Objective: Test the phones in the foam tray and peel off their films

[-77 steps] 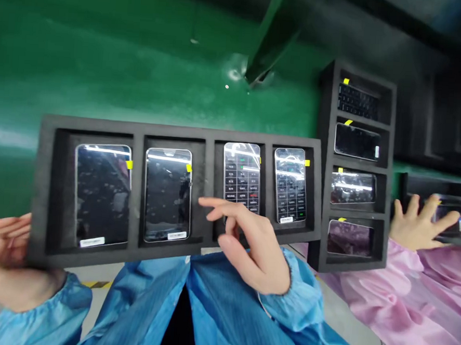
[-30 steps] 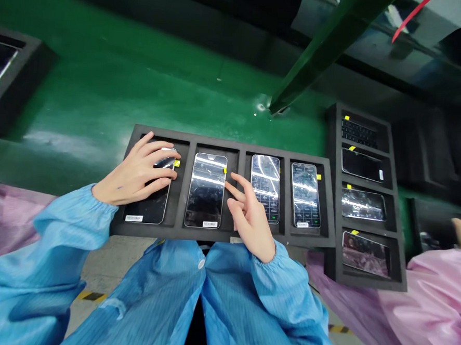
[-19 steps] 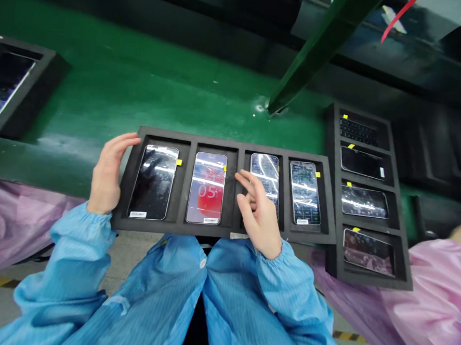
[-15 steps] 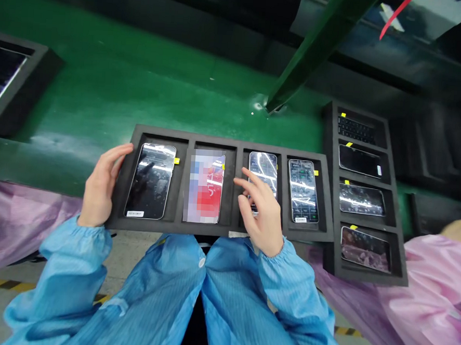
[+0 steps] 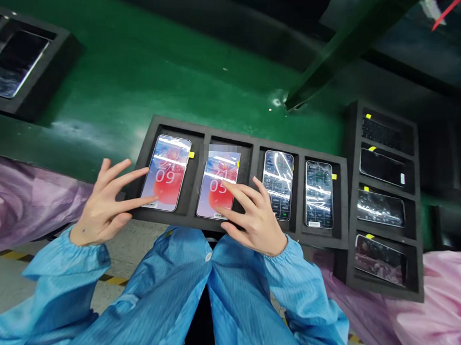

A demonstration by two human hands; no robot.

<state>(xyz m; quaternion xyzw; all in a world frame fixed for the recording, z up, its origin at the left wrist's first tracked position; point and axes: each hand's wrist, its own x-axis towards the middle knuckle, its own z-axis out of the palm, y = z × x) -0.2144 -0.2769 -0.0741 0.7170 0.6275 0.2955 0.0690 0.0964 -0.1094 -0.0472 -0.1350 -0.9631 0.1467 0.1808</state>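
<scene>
A black foam tray (image 5: pixel 227 226) lies across the table edge in front of me, with a smartphone in each compartment. My left hand (image 5: pixel 107 204) is open, fingers spread, its fingertips over the lower left of the leftmost smartphone (image 5: pixel 168 174), whose lit screen is red and blue. My right hand (image 5: pixel 257 218) is open too, fingers at the lower part of the second smartphone (image 5: pixel 212 192), lit in like colours. Whether the fingertips touch the glass I cannot tell. Further right, the third smartphone (image 5: pixel 277 180) and the fourth smartphone (image 5: pixel 319 193) show dark grid screens.
At right stands another foam tray (image 5: pixel 383 291) holding several phones. A third tray (image 5: pixel 62 53) is at the far left. A green post (image 5: pixel 323 58) rises from the green table (image 5: pixel 114 87). Pink sleeves (image 5: pixel 444 305) of people flank me on both sides.
The leftmost phone's screen has gone from dark to lit. My left hand has left the tray's side for that phone; my right hand has shifted from the third phone to the second.
</scene>
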